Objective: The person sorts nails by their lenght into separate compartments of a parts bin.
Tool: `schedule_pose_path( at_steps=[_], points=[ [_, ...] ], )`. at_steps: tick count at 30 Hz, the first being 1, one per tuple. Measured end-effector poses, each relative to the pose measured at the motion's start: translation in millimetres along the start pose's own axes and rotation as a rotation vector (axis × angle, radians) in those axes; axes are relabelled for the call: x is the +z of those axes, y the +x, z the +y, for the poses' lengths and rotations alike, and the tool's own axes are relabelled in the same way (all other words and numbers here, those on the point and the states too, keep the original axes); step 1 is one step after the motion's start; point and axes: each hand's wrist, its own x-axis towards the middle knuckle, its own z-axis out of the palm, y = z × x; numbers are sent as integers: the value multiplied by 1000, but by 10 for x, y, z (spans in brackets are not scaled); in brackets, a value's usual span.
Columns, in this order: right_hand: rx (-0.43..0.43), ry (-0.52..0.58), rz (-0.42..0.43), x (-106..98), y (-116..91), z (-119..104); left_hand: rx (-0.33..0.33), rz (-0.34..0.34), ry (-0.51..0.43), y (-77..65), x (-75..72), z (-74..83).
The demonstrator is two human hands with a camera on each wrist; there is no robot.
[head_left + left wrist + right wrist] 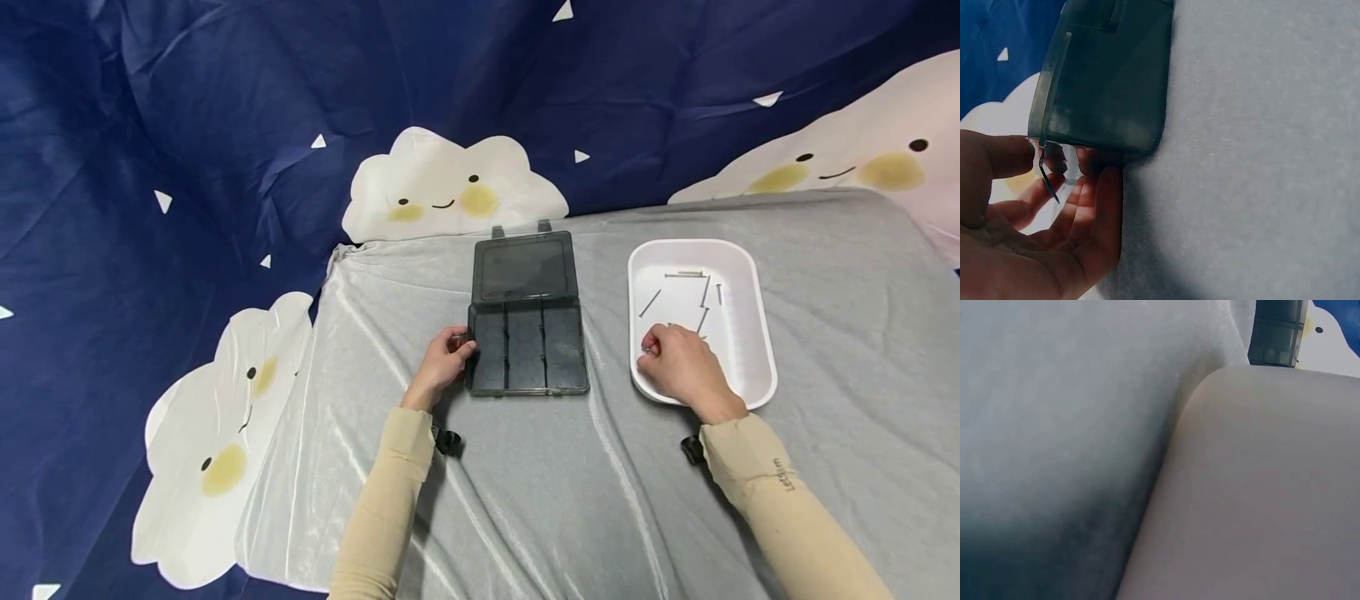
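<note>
At the white tray [737, 321], right hand [684, 367] bunches fingers, grip unclear; left hand [442, 364] clamps fingers on box [525, 350]; lopsided pull could tip it.

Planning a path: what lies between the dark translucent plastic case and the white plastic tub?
Only bare, wrinkled grey cloth, in the head view.

Head cam high, faces fwd/down at table [540, 475]; L wrist close on box [525, 350], R v. near tray [762, 342]; all 3 catch box.
</note>
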Motion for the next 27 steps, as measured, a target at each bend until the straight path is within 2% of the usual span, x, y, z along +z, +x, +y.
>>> schedule_pose_path(
  at_steps=[10,23,27],
  points=[
    [10,11,-5,-8,9,12,4,3,-12,7,3,-16],
    [-22,5,-38,-32,57,-2,-2,6,-27,1,-3,-5],
    [-17,12,-25,-70,74,-3,-3,1,-35,-6,-5,9]
  ],
)
